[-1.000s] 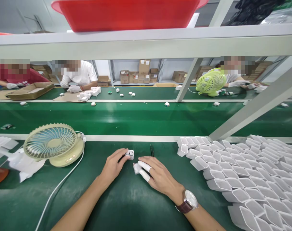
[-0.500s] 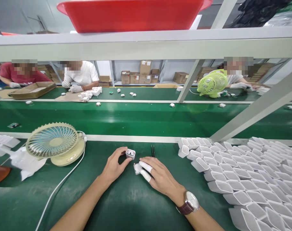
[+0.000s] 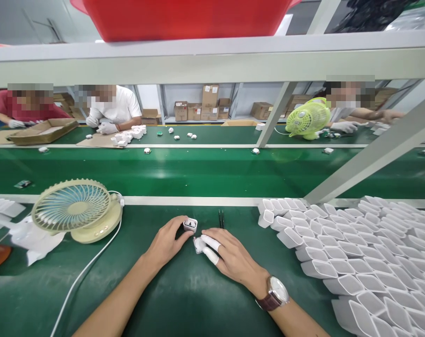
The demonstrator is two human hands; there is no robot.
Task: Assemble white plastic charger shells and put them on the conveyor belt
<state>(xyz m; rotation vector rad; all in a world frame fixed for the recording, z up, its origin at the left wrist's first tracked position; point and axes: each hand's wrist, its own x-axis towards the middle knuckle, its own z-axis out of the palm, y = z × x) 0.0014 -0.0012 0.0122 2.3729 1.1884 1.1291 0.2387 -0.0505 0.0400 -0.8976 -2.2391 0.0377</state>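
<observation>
My left hand (image 3: 166, 241) is closed around a small white plastic housing (image 3: 190, 225), whose open end faces up and shows dark and pale parts inside. Just right of it, my right hand (image 3: 229, 255), with white cots on two fingers, pinches a small white part (image 3: 198, 245) low over the green mat. The two pieces are close together; whether they touch or are joined by a wire I cannot tell. A pair of black tweezers (image 3: 221, 219) lies behind my right hand.
Many open white housings (image 3: 342, 243) stand packed at the right. A cream fan (image 3: 79, 208) with a white cable sits left. Beyond runs a green conveyor belt (image 3: 198, 173) with small parts. A slanted post (image 3: 366, 159) rises at right; a red tub (image 3: 187, 18) rests overhead.
The parts on the belt have shifted slightly right. My hands keep nearly the same pose and hold. Across the belt, the person at right has stretched an arm out to the right.
</observation>
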